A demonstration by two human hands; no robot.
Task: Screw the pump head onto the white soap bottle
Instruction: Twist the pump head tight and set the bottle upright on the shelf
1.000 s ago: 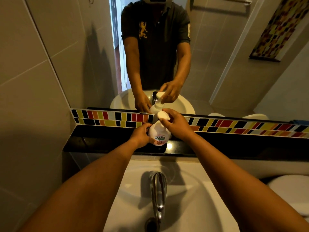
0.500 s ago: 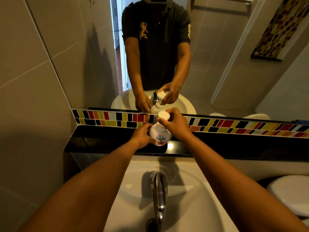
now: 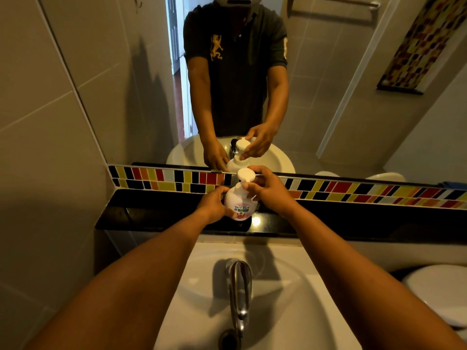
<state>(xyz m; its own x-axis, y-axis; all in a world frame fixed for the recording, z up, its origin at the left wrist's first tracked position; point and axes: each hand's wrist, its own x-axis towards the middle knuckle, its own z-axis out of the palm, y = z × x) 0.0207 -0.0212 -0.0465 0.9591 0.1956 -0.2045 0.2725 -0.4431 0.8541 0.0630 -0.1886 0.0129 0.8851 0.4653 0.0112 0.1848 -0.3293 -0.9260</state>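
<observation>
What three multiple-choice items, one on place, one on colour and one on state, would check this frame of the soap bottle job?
1. Where does the white soap bottle stand?
A. in the sink basin
B. on the black ledge under the mirror
C. on the floor

2. What colour is the pump head?
A. white
B. blue
C. black

3. How are the hands placed?
A. both hang away from the bottle
B. both press down on the tap
C. the left hand holds the bottle body, the right hand is at the pump neck

Answers:
1 B, its base rests on the black ledge behind the sink.
2 A, the round top matches the bottle's white.
3 C, the left hand wraps the bottle's side while the right hand has fingers around the pump's neck.
</observation>
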